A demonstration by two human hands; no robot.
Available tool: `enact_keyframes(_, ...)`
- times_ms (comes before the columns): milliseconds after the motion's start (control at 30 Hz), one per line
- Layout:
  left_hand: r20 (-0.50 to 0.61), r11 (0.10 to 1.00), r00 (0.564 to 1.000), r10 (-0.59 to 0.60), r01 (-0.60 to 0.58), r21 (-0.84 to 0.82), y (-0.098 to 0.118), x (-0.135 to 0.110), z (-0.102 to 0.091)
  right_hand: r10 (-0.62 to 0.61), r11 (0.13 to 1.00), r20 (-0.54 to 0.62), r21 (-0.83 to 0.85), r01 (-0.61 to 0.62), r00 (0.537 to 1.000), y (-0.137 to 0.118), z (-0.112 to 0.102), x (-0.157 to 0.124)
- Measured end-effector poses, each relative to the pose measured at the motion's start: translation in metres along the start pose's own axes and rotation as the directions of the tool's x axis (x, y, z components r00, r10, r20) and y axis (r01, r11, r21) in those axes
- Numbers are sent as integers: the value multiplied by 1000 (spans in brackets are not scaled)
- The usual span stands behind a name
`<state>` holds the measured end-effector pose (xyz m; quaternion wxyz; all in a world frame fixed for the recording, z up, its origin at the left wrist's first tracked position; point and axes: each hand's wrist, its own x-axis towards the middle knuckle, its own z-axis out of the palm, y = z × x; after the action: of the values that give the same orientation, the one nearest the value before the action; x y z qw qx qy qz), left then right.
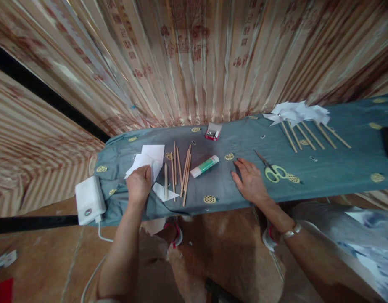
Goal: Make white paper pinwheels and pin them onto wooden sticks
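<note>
White paper sheets (151, 159) lie in a loose stack at the left end of the table (339, 168), which is covered in a blue-grey cloth dotted with yellow pineapple shapes. The left hand (138, 184) rests on the near edge of the stack, its fingers curled over the paper and pinching the top sheet. Just beside the stack, to its right, a bundle of wooden sticks (181, 170) lies fanned out, with a small paper triangle (164, 193) under their near ends. A glue stick (204, 166) with a green label lies tilted a little further right. The right hand (251, 180) lies flat on the cloth, palm down with fingers spread, gripping nothing; a bracelet (292, 230) sits on its wrist. Yellow-handled scissors (272, 170) lie just beside that hand, on its right. Near the far edge sits a small red box of pins (213, 132). Finished paper pinwheels (297, 113) on sticks lie well apart at the right. A white power adapter (89, 200) sits on the table's left corner.
</note>
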<state>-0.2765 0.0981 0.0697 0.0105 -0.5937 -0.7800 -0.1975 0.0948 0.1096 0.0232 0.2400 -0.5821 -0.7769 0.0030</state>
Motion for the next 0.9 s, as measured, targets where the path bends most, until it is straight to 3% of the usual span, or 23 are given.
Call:
enact_keyframes(200, -14, 991, 991, -134, 134, 15, -1, 8, -7, 11, 1000, 6, 7, -11, 1000, -1, -1, 0)
enact_keyframes(467, -29, 948, 967, -253, 241, -208, -4, 11, -7, 7, 1000, 3, 5, -7, 1000, -1, -1, 1)
enact_keyframes(767, -18, 935, 970, -243, 229, -271, 4, 6, -18, 24, 999, 40, 24, -25, 999, -2, -3, 1)
enact_keyframes(900, -123, 891, 951, -283, 213, -402, 8, 8, -21, 51, 984, 10, 170, -52, 999, 3, -3, 2)
